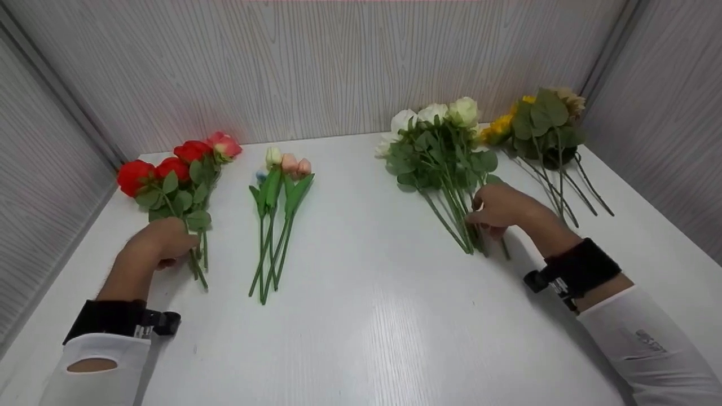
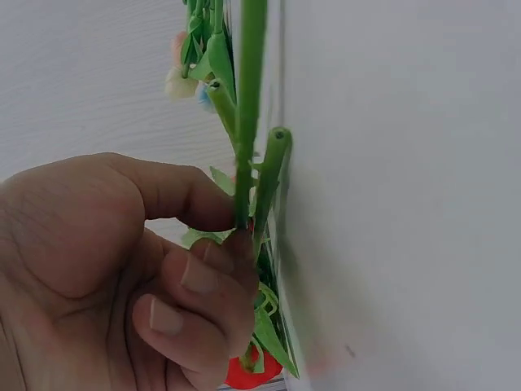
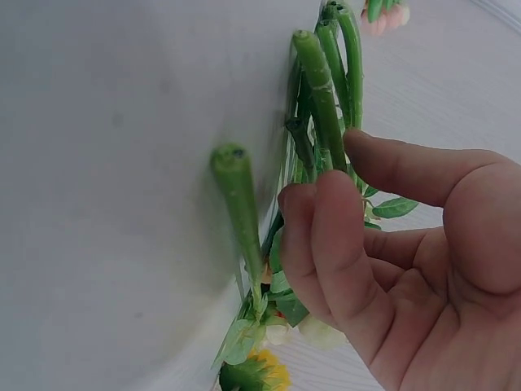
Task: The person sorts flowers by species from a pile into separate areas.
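Note:
At the left of the head view lie red artificial flowers (image 1: 174,169) with leafy green stems. My left hand (image 1: 166,239) pinches one of their stems (image 2: 251,98) between thumb and fingers, as the left wrist view shows. Right of centre is a bunch of white artificial flowers (image 1: 433,114) with several green stems. My right hand (image 1: 502,208) is at the lower part of that bunch, thumb and fingertips closed about a stem (image 3: 319,81). One more stem (image 3: 236,187) of the bunch lies apart, outside the fingers.
Artificial tulips (image 1: 273,186) in pale and peach colours lie between the hands, nearer the left. Yellow flowers (image 1: 497,129) and leafy stems lie at the back right. A pink flower (image 1: 224,145) tops the red group. Panels (image 1: 338,67) enclose the white table (image 1: 350,316).

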### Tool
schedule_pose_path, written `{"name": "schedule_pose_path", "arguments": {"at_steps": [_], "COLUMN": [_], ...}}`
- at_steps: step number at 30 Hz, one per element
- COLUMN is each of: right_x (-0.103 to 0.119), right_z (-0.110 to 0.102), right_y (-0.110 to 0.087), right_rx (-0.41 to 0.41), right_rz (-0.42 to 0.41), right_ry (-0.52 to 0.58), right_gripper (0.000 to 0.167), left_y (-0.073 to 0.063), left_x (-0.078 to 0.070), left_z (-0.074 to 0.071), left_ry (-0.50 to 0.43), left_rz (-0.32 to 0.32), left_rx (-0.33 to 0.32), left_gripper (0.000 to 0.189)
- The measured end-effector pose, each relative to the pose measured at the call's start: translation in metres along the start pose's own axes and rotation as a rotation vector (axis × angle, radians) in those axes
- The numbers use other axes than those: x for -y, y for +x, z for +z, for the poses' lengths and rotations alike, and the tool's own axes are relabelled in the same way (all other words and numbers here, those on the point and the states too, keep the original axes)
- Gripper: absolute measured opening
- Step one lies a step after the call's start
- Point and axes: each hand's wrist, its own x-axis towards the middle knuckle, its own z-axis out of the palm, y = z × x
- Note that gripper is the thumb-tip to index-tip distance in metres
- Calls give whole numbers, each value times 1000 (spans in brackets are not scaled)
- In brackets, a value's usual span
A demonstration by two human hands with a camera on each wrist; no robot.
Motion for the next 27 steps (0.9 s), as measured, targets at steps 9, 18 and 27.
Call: {"name": "schedule_pose_path", "arguments": {"at_steps": [9, 18, 27], "right_x": [4, 3, -1], "right_z": [-1, 0, -5], "right_y": [-2, -2, -4], "right_rx": [-10, -42, -160], "right_rz": [18, 6, 46], "right_ry": [-16, -16, -11], "right_gripper": [57, 53, 46], "left_y": [-1, -4, -13], "left_x": [0, -9, -34], "left_z": [-4, -1, 0], "left_ry": [105, 93, 68], "left_rz": [8, -14, 77], "left_rx": [-233, -501, -723], "left_gripper": [42, 46, 34]}}
